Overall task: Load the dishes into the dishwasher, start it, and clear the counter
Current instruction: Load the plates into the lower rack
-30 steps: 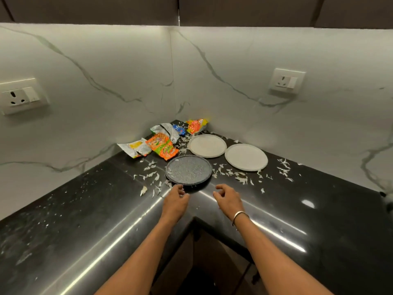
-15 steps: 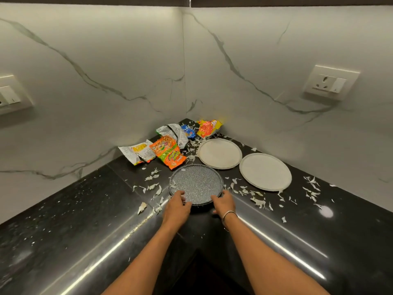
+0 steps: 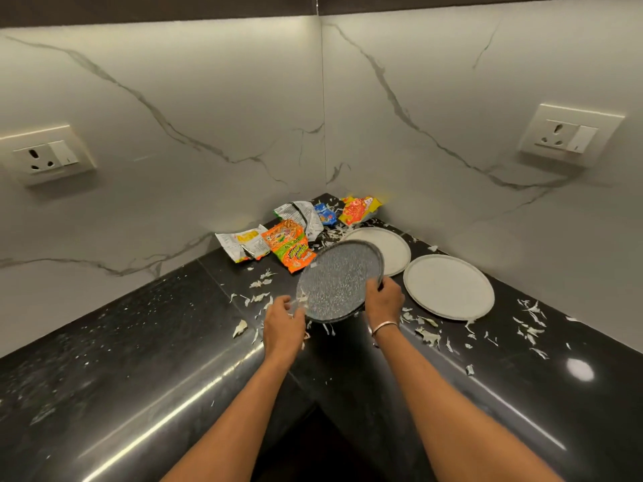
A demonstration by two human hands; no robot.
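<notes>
A speckled dark grey plate (image 3: 339, 280) is lifted off the black counter (image 3: 146, 346) and tilted, its face turned towards me. My right hand (image 3: 382, 302) grips its right rim. My left hand (image 3: 282, 325) has curled fingers at the lower left rim, blurred where they meet it. Two pale round plates lie flat behind it: one at the back (image 3: 391, 247), partly hidden by the grey plate, and one to the right (image 3: 449, 287).
Several crumpled snack wrappers (image 3: 290, 247) lie in the counter's corner by the marble walls. White shreds (image 3: 426, 333) are scattered over the counter around the plates. A wall socket (image 3: 45, 156) is on the left, another (image 3: 565, 135) on the right.
Both hands reached the grey plate's near rim, took hold, then raised and tilted it off the counter. My view moved closer to the corner.
</notes>
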